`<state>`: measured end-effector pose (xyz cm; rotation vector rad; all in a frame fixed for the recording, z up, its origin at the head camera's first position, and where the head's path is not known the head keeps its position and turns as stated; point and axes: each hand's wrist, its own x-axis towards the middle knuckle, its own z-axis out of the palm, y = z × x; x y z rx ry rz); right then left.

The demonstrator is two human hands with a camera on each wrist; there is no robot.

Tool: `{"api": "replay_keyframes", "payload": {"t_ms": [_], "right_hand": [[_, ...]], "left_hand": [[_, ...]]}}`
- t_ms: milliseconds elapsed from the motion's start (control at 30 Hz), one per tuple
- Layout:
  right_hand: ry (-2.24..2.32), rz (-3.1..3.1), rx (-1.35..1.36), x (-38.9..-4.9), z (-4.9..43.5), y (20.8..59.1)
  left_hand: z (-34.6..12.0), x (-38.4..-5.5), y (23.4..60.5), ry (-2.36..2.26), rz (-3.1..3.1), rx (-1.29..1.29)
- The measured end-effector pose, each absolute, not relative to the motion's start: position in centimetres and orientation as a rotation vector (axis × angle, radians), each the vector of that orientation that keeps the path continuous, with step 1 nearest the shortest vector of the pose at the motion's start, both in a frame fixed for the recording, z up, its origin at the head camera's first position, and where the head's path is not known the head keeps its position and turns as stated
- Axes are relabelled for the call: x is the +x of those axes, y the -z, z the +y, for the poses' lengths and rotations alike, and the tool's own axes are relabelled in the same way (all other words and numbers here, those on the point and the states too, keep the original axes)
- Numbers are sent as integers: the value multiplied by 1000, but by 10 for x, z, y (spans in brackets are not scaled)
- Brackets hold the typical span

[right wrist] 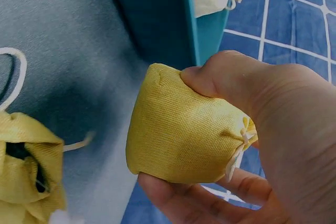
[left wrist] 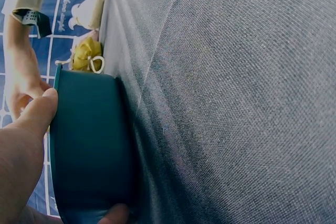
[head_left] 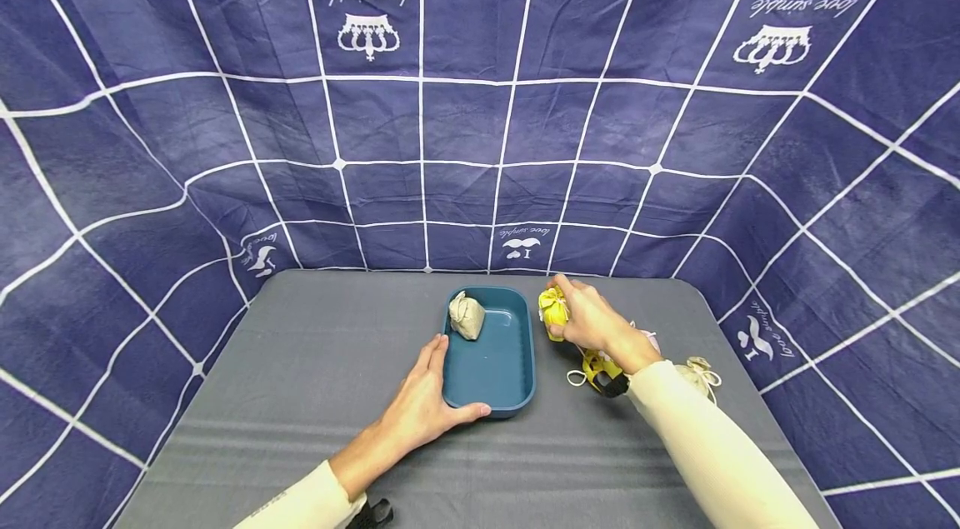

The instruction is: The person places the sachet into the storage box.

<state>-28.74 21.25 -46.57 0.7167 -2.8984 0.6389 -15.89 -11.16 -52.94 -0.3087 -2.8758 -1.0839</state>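
Note:
My right hand (head_left: 596,321) grips a small yellow drawstring pouch (right wrist: 181,127) between thumb and fingers, just right of a blue plastic bin (head_left: 491,379). The pouch's tied white string shows near my fingers in the right wrist view. My left hand (head_left: 423,396) holds the bin at its near left corner, thumb over the near rim and fingers along the left side. Inside the bin, at its far left, sits a beige cloth pouch (head_left: 467,316).
Partly under my right forearm lie another yellow pouch (right wrist: 31,166), its mouth gaping, and a pinkish one. A beige drawstring pouch (head_left: 699,377) lies farther right. The grey table (head_left: 337,337) ends at a blue checked cloth (head_left: 465,121) hung behind and at both sides.

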Motion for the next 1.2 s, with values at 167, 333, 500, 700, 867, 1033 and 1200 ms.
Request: {"api": "replay_keyframes", "payload": {"t_ms": [167, 333, 500, 700, 867, 1033, 1200], "right_hand": [[-634, -2855, 736, -287, 208, 460], [-647, -2825, 772, -287, 199, 453], [-674, -2794, 812, -287, 190, 447], [-686, -2783, 819, -287, 179, 443], [-686, -2777, 833, -288, 170, 440], [-679, -2781, 861, -290, 161, 441], [-683, -2775, 909, -293, 151, 445]], "left_hand": [[-112, -158, 528, 1081, -2876, -310], [-112, -157, 527, 1082, -2879, -306], [-112, -157, 528, 1081, -2881, -312], [-113, -158, 528, 1066, -2877, -319], [-112, -158, 527, 1064, -2875, -323], [-111, -158, 528, 1061, -2869, -325], [-112, -158, 530, 1061, -2866, -321]]}}
